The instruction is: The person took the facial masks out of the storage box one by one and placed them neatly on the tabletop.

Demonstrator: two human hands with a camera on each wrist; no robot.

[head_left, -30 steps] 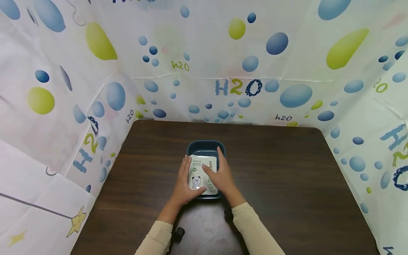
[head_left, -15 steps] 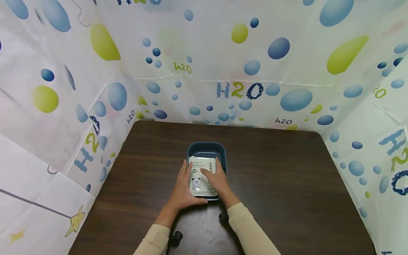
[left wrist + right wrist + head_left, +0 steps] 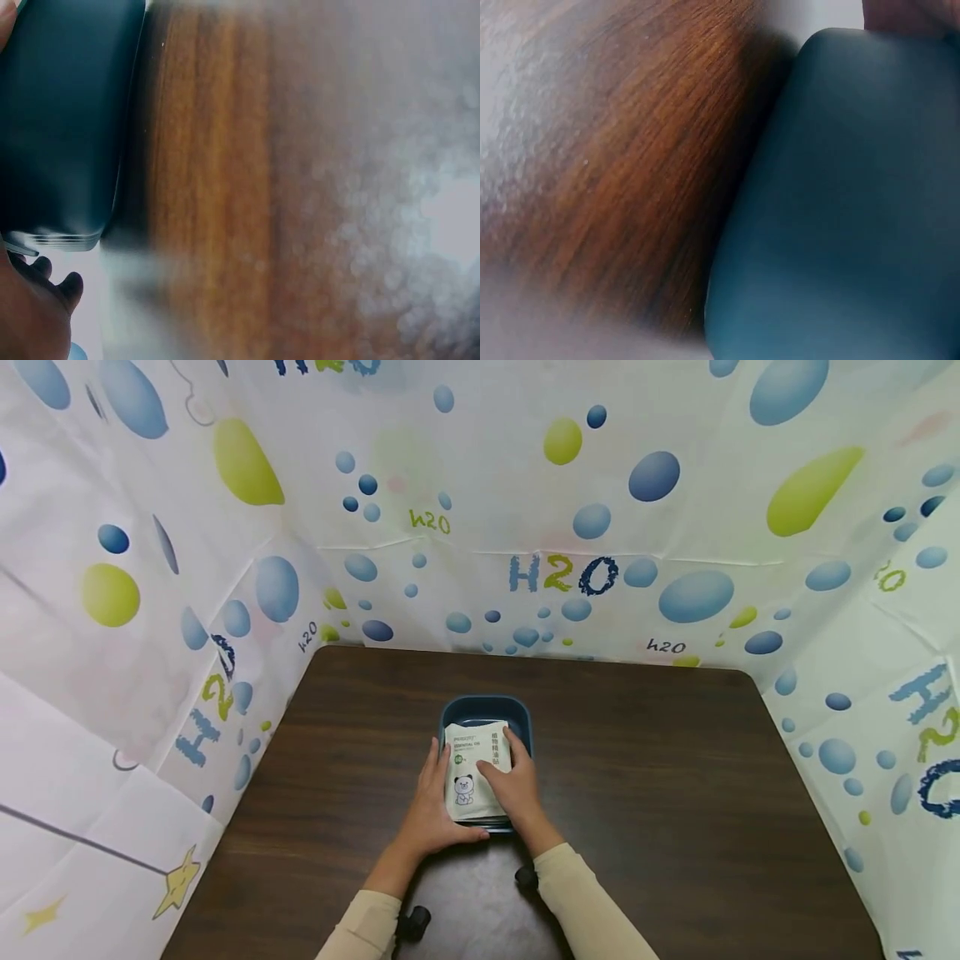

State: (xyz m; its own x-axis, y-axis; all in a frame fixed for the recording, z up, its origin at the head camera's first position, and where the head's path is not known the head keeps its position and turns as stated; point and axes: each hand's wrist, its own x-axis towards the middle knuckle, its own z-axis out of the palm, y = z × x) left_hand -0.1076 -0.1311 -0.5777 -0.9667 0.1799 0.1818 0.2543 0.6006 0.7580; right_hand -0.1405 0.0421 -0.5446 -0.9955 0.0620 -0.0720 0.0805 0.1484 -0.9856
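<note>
A dark blue rectangular tray [image 3: 487, 702] stands on the table in the head view. A white packet [image 3: 468, 752] with a printed bear and green lettering lies over its opening, its far right part looking slightly raised. My right hand [image 3: 522, 793] pinches the packet's right side, thumb on top and fingers at the edge. Along the tray's left side my left hand [image 3: 433, 810] holds the near left corner, thumb across the near end. Both wrist views show the tray wall close up; fingers [image 3: 34, 307] of the left hand appear beside it. The tray's inside is mostly hidden.
The dark wooden table [image 3: 660, 793] extends to both sides of the tray. A white curtain [image 3: 480, 460] with blue and green dots hangs behind and at the sides. Small black wrist cameras [image 3: 414, 924] sit below the hands.
My left thumb has moved off the packet to the tray's near end. The right fingers have drawn back from the tray's rim to the packet's edge, and the packet has tilted slightly, losing its glare.
</note>
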